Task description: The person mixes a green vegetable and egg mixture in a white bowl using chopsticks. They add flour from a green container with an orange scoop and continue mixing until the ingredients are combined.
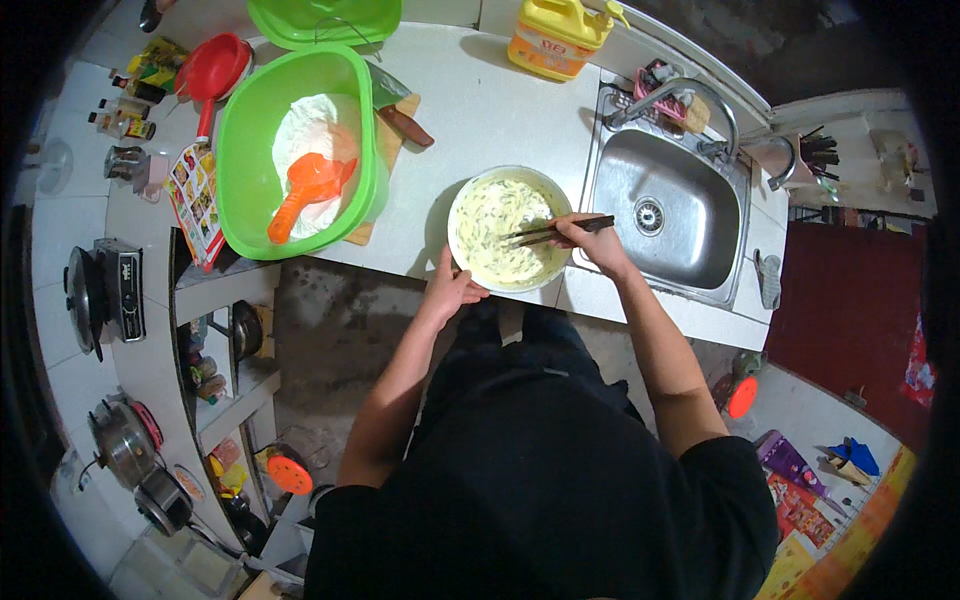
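A round bowl point(566, 196) stands on the white counter point(442, 97) near its front edge. It holds a pale yellow batter point(499, 225) with green shreds in it. My right hand point(589, 236) grips dark chopsticks point(600, 223), whose tips are in the batter at the bowl's right side. At the lower left, my left hand point(452, 289) holds the bowl's rim and side, thumb up and fingers partly hidden below it. To the left stands a green plastic tub point(232, 161) of white flour point(307, 127), with an orange scoop point(311, 184) lying in the flour.
A cleaver point(405, 124) lies on a wooden cutting board point(386, 146) beside the tub. The stainless steel sink point(675, 210) with its faucet point(675, 86) is at the right. A yellow jug point(559, 37) stands at the back. A red ladle point(214, 71) and sauce bottles point(124, 127) are at the left.
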Available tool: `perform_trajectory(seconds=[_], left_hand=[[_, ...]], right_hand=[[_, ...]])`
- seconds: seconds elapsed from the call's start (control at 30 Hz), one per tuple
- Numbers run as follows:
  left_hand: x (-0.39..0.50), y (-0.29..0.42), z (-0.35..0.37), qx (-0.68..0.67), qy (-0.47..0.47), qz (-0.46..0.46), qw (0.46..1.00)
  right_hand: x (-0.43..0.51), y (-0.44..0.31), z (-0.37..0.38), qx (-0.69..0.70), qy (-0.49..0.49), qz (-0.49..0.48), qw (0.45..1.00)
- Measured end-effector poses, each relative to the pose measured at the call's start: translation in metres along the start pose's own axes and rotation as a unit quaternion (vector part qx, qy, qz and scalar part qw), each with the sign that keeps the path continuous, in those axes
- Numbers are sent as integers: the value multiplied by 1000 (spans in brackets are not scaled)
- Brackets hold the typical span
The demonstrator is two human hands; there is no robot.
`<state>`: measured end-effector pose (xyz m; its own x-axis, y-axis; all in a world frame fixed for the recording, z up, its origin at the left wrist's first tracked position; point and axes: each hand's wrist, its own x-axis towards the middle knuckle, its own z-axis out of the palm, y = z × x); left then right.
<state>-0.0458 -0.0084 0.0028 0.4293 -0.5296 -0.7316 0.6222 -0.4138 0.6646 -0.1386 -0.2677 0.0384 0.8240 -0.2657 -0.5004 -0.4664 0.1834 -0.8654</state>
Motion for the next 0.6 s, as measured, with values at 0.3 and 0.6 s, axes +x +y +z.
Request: perform_trajectory(seconds=[0.3, 0.6], left_hand=[[-5, 9, -2, 8, -17, 0, 1000], [-3, 1, -5, -14, -20, -1, 1000]], right_hand=[[0, 14, -12, 126, 3, 61, 990], [-10, -26, -25, 94, 65, -39, 993]])
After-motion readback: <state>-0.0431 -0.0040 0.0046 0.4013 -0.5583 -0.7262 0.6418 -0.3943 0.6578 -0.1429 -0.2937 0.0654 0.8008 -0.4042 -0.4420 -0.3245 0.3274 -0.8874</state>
